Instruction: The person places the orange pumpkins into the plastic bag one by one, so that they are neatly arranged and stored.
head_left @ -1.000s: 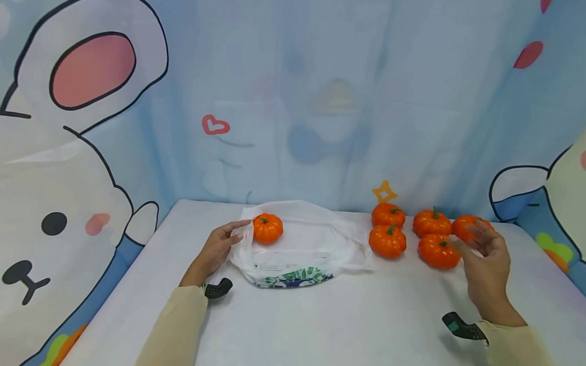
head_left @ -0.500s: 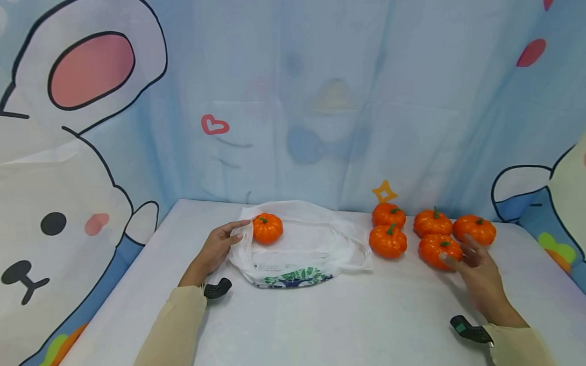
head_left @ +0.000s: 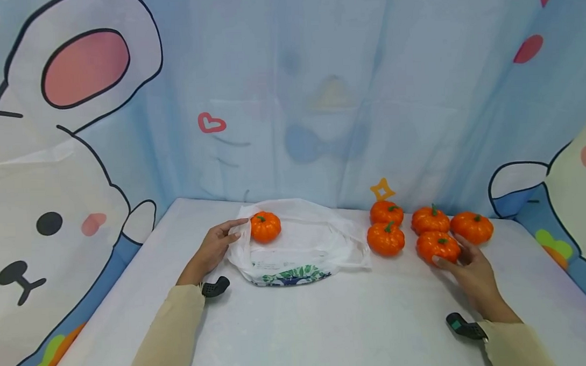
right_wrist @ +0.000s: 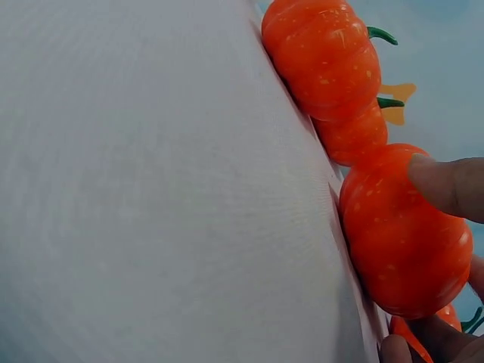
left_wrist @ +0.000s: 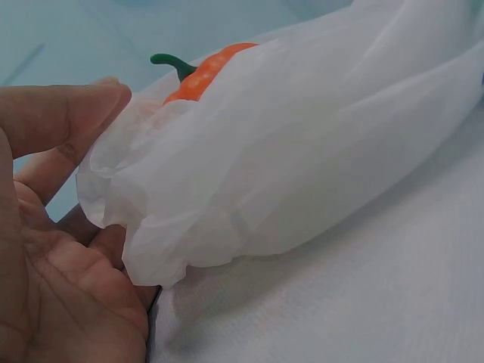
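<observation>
A white plastic bag with a green and blue print lies in the middle of the table, one small orange toy pumpkin at its left end. My left hand pinches the bag's left rim between thumb and fingers; in the left wrist view the thin plastic partly covers that pumpkin. On the right, my right hand grips the front pumpkin of a group. In the right wrist view the thumb presses one side of this pumpkin, and the fingers are partly hidden behind it.
Two more pumpkins stand one behind the other just right of the bag. Behind the gripped one are another pumpkin and, to its right, one more. A printed curtain hangs along the white table's back edge.
From over the far right pumpkin, my right hand has moved down and left onto the front pumpkin and taken hold of it. My left hand stays at the bag's rim.
</observation>
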Available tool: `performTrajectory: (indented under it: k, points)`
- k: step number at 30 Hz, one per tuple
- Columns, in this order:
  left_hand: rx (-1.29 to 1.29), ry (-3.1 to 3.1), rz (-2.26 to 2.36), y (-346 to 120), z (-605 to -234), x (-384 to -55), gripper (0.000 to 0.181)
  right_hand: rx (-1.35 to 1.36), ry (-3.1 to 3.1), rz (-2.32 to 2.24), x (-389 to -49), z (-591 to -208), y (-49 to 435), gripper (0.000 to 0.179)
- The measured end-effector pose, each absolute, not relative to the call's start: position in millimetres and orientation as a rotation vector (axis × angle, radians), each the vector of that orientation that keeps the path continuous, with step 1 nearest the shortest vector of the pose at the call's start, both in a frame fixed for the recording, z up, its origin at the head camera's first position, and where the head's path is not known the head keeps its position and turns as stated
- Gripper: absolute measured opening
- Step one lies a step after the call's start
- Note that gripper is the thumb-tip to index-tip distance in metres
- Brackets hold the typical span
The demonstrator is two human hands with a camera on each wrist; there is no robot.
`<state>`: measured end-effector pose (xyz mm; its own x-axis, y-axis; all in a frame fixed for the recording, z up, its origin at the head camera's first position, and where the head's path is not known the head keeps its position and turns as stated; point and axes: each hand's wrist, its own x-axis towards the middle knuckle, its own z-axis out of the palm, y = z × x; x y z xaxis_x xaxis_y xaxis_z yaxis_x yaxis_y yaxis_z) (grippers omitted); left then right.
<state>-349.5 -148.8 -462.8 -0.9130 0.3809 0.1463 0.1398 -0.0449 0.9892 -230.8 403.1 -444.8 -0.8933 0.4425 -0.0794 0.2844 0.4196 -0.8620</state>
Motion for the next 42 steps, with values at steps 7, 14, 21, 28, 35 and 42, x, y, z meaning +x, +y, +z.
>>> performTrajectory:
  k: [7,14,21,28,35,42]
  points:
    - [0.519,2.055,2.039,-150.1,-464.7,-347.6,0.047,-0.641,-2.582,1.410,-231.3,-447.7,400.2,0.092]
    - [0.573,2.060,2.046,-145.5,-460.6,-353.1,0.046,-0.635,-2.566,1.383,-232.5,-443.3,403.0,0.091]
    - [0.563,2.057,2.039,-143.3,-460.3,-351.2,0.048,-0.630,-2.589,1.355,-227.6,-443.5,405.3,0.092]
    - [0.571,2.046,2.067,-149.0,-464.2,-351.2,0.047,-0.552,-2.622,1.291,-227.5,-445.2,401.7,0.091]
    - [0.599,2.054,2.068,-149.1,-462.3,-348.6,0.047,-0.586,-2.627,1.255,-228.7,-443.6,399.7,0.085]
    - [0.588,2.053,2.065,-149.7,-460.8,-347.1,0.047,-0.618,-2.600,1.288,-228.5,-443.8,398.0,0.087]
